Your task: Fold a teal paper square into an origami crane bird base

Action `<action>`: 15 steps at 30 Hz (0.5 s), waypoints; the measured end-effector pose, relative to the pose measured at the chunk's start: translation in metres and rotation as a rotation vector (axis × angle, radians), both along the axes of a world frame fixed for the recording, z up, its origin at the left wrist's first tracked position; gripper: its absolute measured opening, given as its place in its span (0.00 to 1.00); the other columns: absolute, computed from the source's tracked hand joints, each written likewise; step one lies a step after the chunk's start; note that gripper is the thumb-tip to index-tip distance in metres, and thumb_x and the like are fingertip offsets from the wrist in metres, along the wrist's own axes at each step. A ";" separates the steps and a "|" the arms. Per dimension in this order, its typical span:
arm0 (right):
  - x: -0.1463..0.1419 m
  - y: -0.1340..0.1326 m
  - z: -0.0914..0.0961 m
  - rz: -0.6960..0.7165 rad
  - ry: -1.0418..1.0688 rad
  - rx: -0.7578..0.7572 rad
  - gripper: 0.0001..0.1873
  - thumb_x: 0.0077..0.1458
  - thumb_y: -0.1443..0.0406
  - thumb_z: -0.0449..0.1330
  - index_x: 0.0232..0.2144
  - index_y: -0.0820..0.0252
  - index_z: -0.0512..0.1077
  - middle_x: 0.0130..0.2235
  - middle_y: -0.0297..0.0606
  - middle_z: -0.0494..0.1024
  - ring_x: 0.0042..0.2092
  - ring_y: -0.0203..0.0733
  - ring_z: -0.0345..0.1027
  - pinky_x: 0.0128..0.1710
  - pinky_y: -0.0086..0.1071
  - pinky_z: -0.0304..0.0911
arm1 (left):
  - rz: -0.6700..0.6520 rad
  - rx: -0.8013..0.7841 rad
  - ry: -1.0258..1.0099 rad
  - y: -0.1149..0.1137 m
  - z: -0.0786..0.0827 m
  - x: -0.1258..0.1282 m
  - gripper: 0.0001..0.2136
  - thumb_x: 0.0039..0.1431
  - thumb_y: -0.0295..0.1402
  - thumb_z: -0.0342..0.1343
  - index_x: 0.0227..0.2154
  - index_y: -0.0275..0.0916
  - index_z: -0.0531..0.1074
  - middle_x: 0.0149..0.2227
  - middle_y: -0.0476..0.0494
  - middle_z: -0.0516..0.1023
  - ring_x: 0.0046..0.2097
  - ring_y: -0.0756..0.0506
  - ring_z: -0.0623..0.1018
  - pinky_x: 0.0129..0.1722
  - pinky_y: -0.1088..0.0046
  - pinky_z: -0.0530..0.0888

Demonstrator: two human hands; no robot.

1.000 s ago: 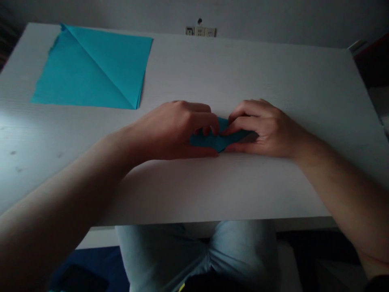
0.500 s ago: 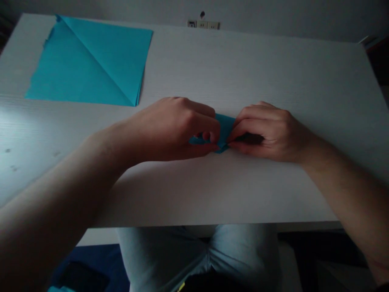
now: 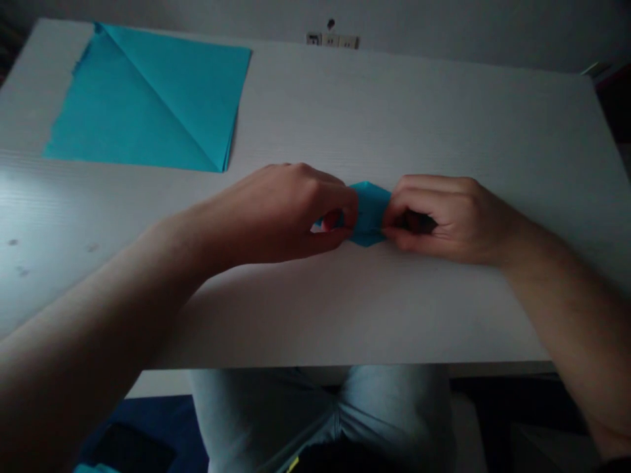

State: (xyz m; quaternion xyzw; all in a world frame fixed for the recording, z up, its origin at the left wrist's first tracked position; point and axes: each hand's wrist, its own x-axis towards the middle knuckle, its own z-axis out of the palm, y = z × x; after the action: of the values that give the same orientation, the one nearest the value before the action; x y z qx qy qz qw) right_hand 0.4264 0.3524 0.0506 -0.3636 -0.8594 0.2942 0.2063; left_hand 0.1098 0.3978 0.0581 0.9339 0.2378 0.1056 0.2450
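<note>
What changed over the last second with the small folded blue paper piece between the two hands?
The right hand slid rightward, baring more of the small folded blue paper piece, which now stands raised between both pinches. The left hand kept its pinch. The large turquoise paper sheets on the white table lie unmoved.

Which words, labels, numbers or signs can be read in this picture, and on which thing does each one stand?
None can be read.
The small folded blue paper piece held between both hands is plain.
The large blue paper sheets are plain.
The white wall sockets are too small and dim to show any marking.
</note>
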 end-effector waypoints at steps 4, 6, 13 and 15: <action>0.007 0.000 0.002 -0.023 -0.015 -0.017 0.10 0.73 0.53 0.80 0.40 0.45 0.85 0.37 0.37 0.84 0.34 0.50 0.73 0.34 0.49 0.67 | 0.037 -0.036 -0.019 -0.003 -0.002 0.005 0.09 0.73 0.28 0.67 0.48 0.41 0.92 0.41 0.43 0.90 0.35 0.46 0.76 0.40 0.65 0.63; 0.007 0.001 0.000 -0.028 -0.021 -0.025 0.10 0.74 0.52 0.79 0.41 0.44 0.86 0.37 0.36 0.84 0.34 0.50 0.72 0.34 0.49 0.67 | 0.046 -0.045 -0.015 -0.003 -0.005 0.005 0.10 0.75 0.29 0.65 0.49 0.40 0.92 0.42 0.42 0.90 0.35 0.45 0.76 0.40 0.64 0.64; 0.007 0.003 -0.005 -0.059 -0.003 -0.034 0.10 0.78 0.51 0.77 0.42 0.44 0.88 0.40 0.38 0.85 0.38 0.51 0.74 0.37 0.49 0.67 | 0.052 0.011 -0.074 0.002 -0.021 0.004 0.08 0.74 0.40 0.66 0.47 0.46 0.88 0.39 0.45 0.86 0.33 0.43 0.75 0.38 0.61 0.63; 0.008 0.002 -0.004 -0.067 -0.001 -0.050 0.09 0.77 0.52 0.77 0.43 0.45 0.89 0.43 0.39 0.85 0.39 0.51 0.74 0.37 0.49 0.68 | 0.041 0.011 -0.096 0.003 -0.022 0.004 0.08 0.75 0.40 0.63 0.45 0.46 0.87 0.36 0.46 0.83 0.34 0.43 0.76 0.41 0.61 0.67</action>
State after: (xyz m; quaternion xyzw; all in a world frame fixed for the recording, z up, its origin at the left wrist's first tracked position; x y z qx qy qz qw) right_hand 0.4346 0.3545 0.0461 -0.3972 -0.8393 0.3083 0.2066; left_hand 0.1137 0.4005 0.0361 0.9241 0.2444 0.1565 0.2488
